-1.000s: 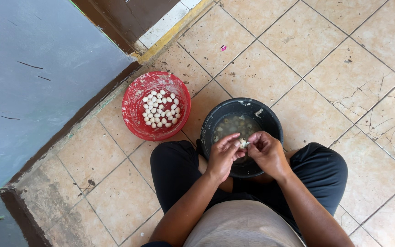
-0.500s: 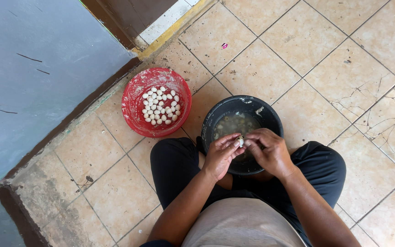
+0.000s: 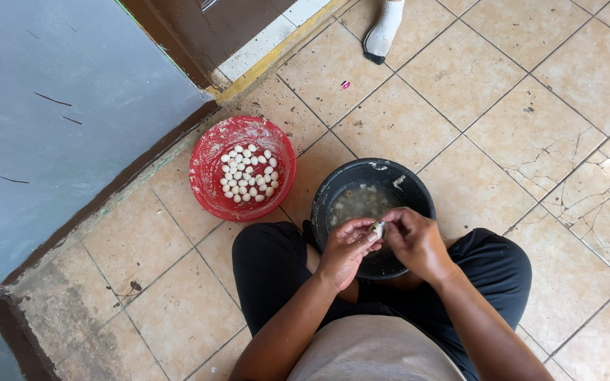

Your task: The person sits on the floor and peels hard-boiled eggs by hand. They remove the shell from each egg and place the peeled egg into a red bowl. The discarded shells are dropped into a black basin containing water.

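Our left hand (image 3: 344, 250) and right hand (image 3: 412, 240) pinch one small pale egg (image 3: 378, 228) over the black bowl (image 3: 333, 190); likely wet, slippery, fragile; we grip lightly by its ends.

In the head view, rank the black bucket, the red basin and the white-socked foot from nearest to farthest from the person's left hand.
From the left hand:
1. Black bucket: right under the hand, between the knees.
2. Red basin of small white pieces: on the tiles to the left, beside the bucket.
3. White-socked foot: far off at the top edge, near the doorway.
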